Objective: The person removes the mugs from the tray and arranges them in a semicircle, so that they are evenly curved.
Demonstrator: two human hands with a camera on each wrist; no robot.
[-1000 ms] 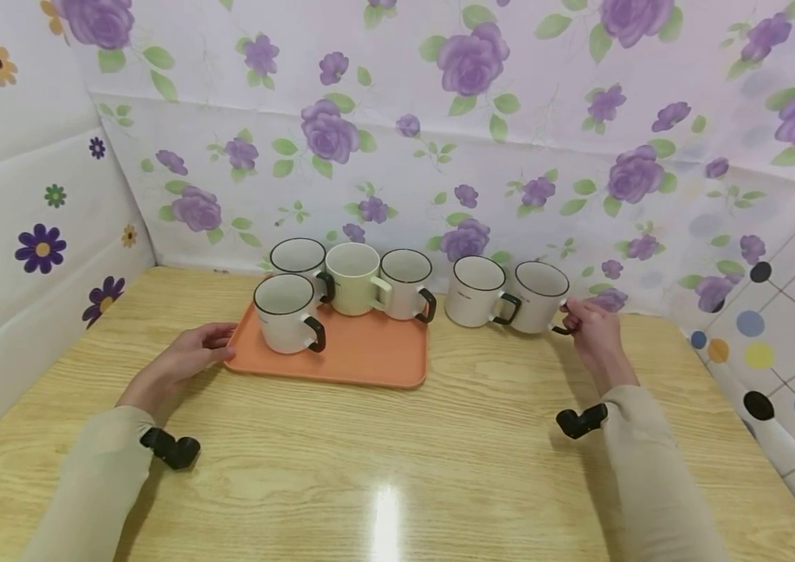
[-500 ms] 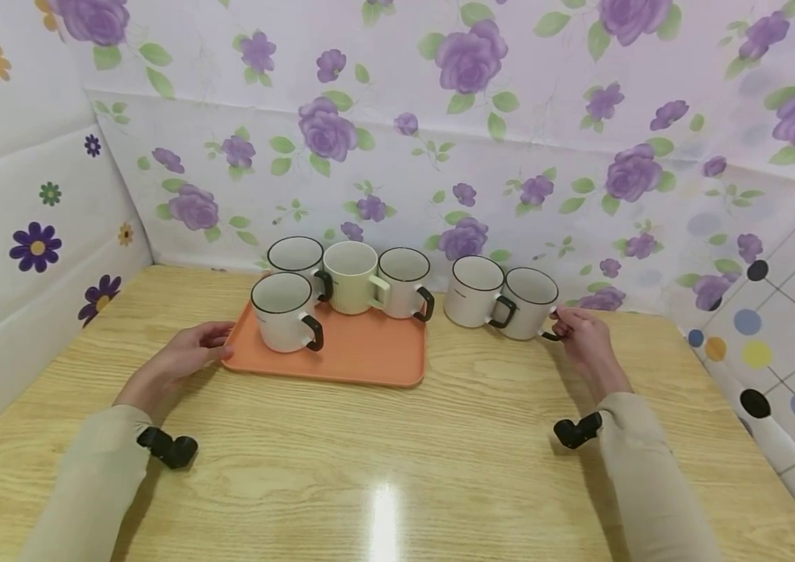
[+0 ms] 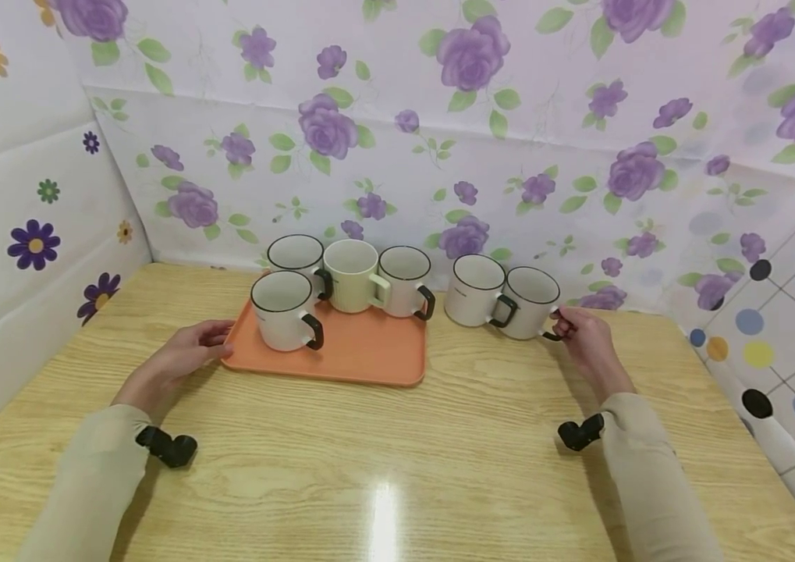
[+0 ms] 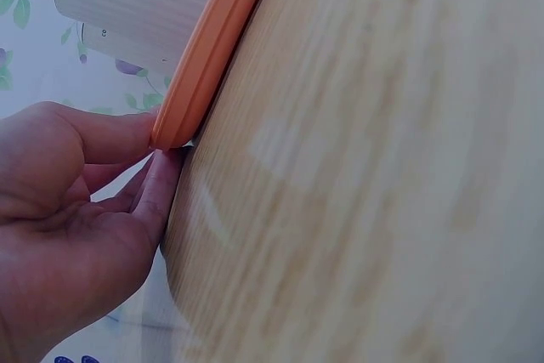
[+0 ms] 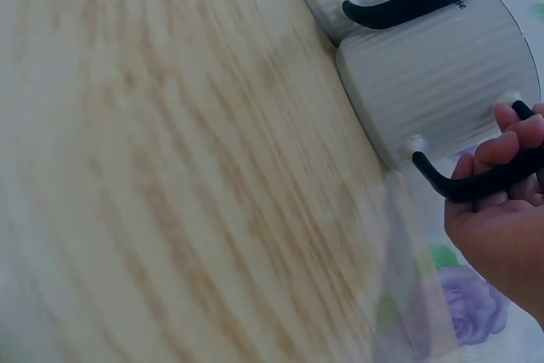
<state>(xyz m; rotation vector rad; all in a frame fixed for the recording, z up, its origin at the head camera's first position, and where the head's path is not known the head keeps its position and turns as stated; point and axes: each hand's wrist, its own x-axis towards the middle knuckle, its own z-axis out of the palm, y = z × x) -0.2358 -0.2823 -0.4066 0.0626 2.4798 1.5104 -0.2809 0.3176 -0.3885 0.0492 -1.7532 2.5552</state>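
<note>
mug [image 3: 529, 301]: white, ribbed, dark rim, black handle [image 5: 476, 178] turned right; upright on the table, touching a twin mug on its left, right fingers curled round the handle.
tray [image 3: 358, 351]: orange, flat on the table, four mugs on it; left thumb and fingers pinch its left edge [image 4: 206, 55].

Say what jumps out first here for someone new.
The orange tray on the wooden table carries four mugs, three with dark handles and one pale green mug. Right of it stand two more mugs; the right hand grips the handle of the rightmost mug. The left hand holds the tray's left edge.
</note>
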